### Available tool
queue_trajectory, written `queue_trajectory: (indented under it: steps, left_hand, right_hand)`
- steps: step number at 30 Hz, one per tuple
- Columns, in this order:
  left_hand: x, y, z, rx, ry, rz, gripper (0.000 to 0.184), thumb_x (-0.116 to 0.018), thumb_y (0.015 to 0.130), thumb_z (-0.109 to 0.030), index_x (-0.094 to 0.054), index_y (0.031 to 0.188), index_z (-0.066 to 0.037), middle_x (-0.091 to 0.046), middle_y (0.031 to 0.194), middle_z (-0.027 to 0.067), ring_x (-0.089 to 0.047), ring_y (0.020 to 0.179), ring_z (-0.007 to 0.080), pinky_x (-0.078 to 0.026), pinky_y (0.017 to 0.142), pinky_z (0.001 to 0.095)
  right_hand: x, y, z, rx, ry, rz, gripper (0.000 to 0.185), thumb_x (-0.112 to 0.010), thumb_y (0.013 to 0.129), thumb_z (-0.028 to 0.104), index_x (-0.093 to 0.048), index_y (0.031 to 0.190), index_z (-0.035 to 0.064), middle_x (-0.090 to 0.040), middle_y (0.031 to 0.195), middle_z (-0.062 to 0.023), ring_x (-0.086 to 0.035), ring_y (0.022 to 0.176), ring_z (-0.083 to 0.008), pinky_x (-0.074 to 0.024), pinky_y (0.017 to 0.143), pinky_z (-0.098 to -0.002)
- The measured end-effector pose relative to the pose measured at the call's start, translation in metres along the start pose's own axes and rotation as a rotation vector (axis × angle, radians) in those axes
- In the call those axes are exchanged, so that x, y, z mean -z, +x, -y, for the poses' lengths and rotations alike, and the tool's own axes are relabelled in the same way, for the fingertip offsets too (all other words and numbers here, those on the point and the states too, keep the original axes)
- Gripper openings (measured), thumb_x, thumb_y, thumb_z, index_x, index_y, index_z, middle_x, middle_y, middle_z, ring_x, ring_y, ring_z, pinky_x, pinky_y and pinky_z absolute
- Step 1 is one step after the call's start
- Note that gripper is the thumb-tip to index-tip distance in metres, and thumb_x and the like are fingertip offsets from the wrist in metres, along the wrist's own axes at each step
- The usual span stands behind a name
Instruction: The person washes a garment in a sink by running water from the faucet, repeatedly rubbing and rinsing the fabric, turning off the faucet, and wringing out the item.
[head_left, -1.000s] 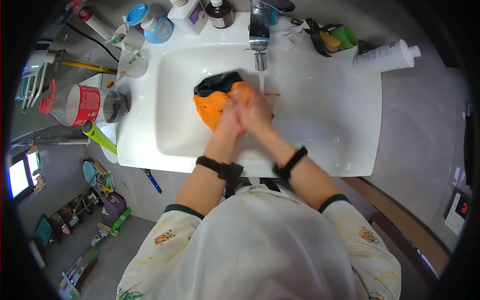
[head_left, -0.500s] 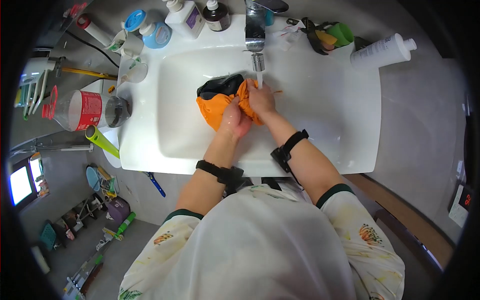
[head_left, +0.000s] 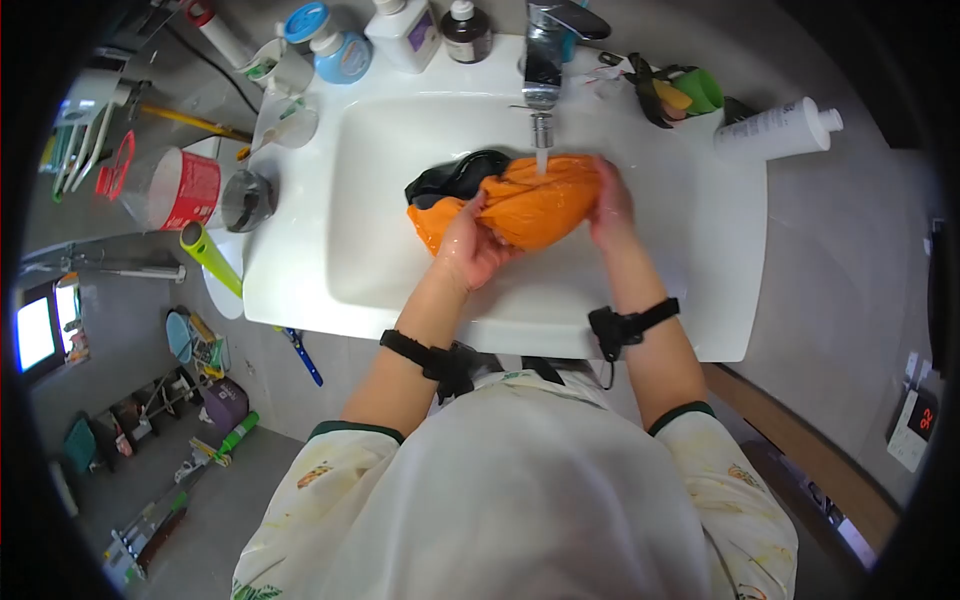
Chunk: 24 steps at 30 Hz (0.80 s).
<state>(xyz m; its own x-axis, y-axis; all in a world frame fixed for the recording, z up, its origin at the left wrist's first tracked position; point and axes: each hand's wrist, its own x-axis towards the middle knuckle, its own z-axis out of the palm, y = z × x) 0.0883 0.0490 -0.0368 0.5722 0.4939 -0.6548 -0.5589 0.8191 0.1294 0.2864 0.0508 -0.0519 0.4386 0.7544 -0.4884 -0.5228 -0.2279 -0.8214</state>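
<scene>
A wet orange cloth [head_left: 545,205] is spread between my two hands over the white sink basin [head_left: 370,260]. Water from the faucet [head_left: 543,75] runs onto its top. A black piece [head_left: 465,177] lies against the cloth's left part; whether the two are joined I cannot tell. My left hand [head_left: 472,248] grips the orange fabric near its middle, thumb on top, the other fingers partly underneath. At the cloth's right end, my right hand [head_left: 612,205] is closed on its edge, slightly blurred.
Along the back rim stand a blue bottle [head_left: 342,58], a white pump bottle [head_left: 403,38] and a dark bottle [head_left: 466,35]. A white bottle [head_left: 775,132] lies at the right, near a green cup [head_left: 700,92]. A large plastic bottle [head_left: 185,190] is at the left.
My right hand has moved right, pulling the bunched orange cloth out wide under the water. My left hand still holds its part. The whole view has shifted slightly.
</scene>
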Motion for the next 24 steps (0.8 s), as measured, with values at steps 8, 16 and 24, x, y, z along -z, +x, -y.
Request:
queue_trajectory:
  steps: [8,16,24]
  left_hand:
    - [0.052,0.048,0.013,0.284,-0.415,0.353,0.061,-0.048,0.090,-0.060,-0.051,0.127,-0.012,-0.058,0.118,0.0129,-0.056,0.102,0.0358,-0.038,0.101,0.0551]
    - [0.004,0.039,0.043,-0.173,-0.017,-0.009,0.039,-0.040,0.101,-0.037,-0.053,0.123,-0.007,-0.057,0.126,0.0132,-0.054,0.115,0.0262,-0.041,0.102,0.0457]
    - [0.000,0.017,0.030,-0.116,-0.051,0.021,0.048,-0.041,0.100,-0.041,-0.047,0.130,-0.005,-0.053,0.130,0.0133,-0.051,0.121,0.0265,-0.040,0.104,0.0420]
  right_hand:
    - [-0.034,-0.098,-0.051,1.006,-0.832,0.280,0.022,-0.061,0.086,0.027,-0.063,0.084,0.0057,-0.065,0.098,-0.0164,-0.064,0.087,-0.0330,-0.0497,0.074,-0.0408]
    - [-0.033,-0.001,-0.054,0.209,-1.060,-0.169,0.033,-0.055,0.090,0.037,-0.062,0.100,0.0057,-0.064,0.100,-0.0216,-0.062,0.090,-0.0382,-0.0478,0.081,-0.0483]
    - [-0.031,-0.014,-0.048,0.354,-1.209,0.101,0.045,-0.046,0.093,0.044,-0.060,0.109,0.0039,-0.063,0.108,-0.0230,-0.058,0.103,-0.0421,-0.0458,0.087,-0.0479]
